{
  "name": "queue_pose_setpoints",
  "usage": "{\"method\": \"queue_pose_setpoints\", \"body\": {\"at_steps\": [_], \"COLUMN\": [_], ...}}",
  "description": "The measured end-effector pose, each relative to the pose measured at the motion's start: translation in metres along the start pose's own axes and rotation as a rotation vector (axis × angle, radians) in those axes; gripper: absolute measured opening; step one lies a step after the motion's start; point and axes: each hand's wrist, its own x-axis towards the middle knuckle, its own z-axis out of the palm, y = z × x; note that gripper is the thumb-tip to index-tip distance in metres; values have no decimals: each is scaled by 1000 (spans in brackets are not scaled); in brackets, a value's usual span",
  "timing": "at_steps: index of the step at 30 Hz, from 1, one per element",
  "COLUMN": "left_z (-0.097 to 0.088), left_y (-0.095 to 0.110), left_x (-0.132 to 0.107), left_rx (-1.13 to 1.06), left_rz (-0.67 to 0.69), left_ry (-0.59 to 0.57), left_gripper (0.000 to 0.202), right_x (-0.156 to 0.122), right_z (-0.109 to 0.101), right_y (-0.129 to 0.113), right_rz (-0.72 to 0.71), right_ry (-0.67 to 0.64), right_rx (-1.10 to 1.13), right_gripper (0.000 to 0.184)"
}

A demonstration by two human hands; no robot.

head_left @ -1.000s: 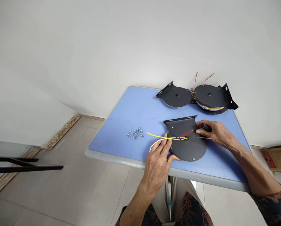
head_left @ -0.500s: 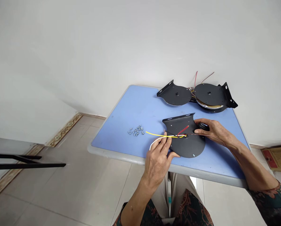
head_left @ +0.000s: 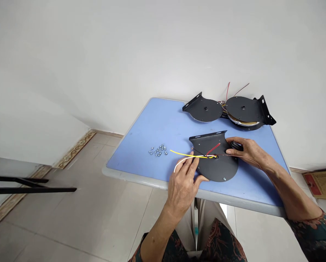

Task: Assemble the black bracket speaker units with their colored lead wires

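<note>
A black round metal plate (head_left: 216,170) with a bent, slotted flange lies on the blue table in front of me. Red, yellow, white, black and thin brown wires come out of its centre hole, and one screw (head_left: 224,179) sits near its front edge. My left hand (head_left: 182,182) grips the plate's left edge, thumb at the front rim, fingers beside the yellow and white wires. On the right edge, my right hand (head_left: 246,150) is closed around the plate, with a black part (head_left: 236,146) showing between its fingers; I cannot tell what that is.
Several loose screws (head_left: 158,150) lie left of the plate. At the back stand similar black plate units, one at the left (head_left: 206,110) and a stacked one at the right (head_left: 243,109), with wires between them. A cardboard box (head_left: 322,183) is on the floor.
</note>
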Motion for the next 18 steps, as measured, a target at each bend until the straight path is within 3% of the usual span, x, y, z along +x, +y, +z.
{"method": "queue_pose_setpoints", "body": {"at_steps": [7, 18], "left_z": [-7, -1], "left_y": [-1, -8], "left_x": [10, 12], "left_rx": [-4, -170], "left_rz": [-37, -16], "left_ry": [-215, -117], "left_gripper": [65, 56], "right_x": [1, 2], "right_z": [1, 1], "right_y": [-3, 1], "right_rz": [-17, -74], "right_ry": [1, 11], "right_rx": [21, 33], "right_gripper": [53, 52]}}
